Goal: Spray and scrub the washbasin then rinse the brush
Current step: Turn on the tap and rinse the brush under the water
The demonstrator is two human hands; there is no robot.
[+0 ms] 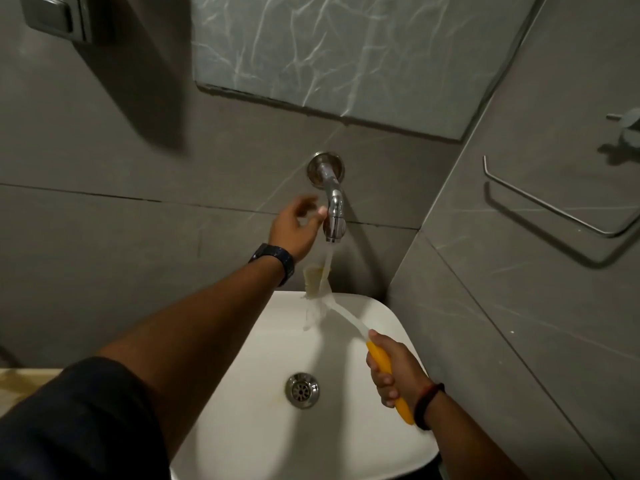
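A white washbasin [346, 427] fills the lower middle, with a chrome drain [302, 390] at its centre. Above it a chrome tap [333, 206] juts from the grey wall and water runs from its spout. My right hand [393, 368] grips the yellow handle of a brush [349, 322]; its white neck slants up and left, and the bristle head sits in the stream at the basin's back rim. My left hand [298, 227] is raised beside the tap, fingers spread, with fingertips touching the tap's left side. A dark watch is on that wrist.
A mirror [346, 57] hangs on the wall above the tap. A metal towel rail [554, 209] is fixed to the right wall, close to the basin. A soap dispenser [59, 15] sits at the top left. A beige counter edge [20, 379] shows at the lower left.
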